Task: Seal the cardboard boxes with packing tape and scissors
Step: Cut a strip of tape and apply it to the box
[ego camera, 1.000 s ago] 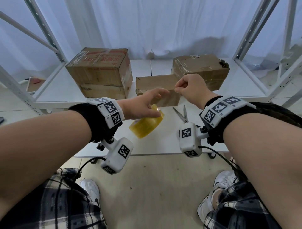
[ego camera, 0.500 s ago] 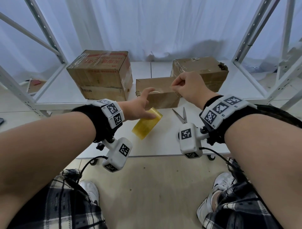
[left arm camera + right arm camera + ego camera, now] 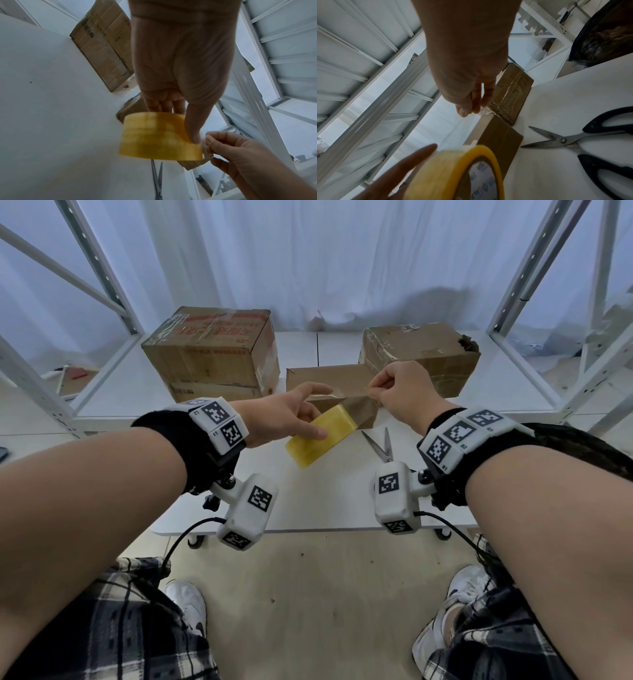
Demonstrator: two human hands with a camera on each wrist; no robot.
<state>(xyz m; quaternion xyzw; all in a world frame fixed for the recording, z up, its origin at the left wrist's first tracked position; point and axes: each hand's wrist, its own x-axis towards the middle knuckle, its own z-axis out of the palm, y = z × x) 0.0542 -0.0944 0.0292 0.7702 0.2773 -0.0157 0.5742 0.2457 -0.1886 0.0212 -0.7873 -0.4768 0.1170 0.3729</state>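
Above the front half of the white bench (image 3: 308,501), the left hand (image 3: 284,419) grips the yellow tape roll (image 3: 320,436), thumb on its side, and to its right the right hand (image 3: 400,395) pinches the free end of the clear tape strip (image 3: 342,398) stretched between them. Three cardboard boxes stand behind: a large box (image 3: 212,357) at the back left, a small box (image 3: 329,378) just beyond the hands, and a third box (image 3: 421,350) at the back right. One pair of scissors (image 3: 380,445) lies open below the right hand, with bare bench toward the front edge
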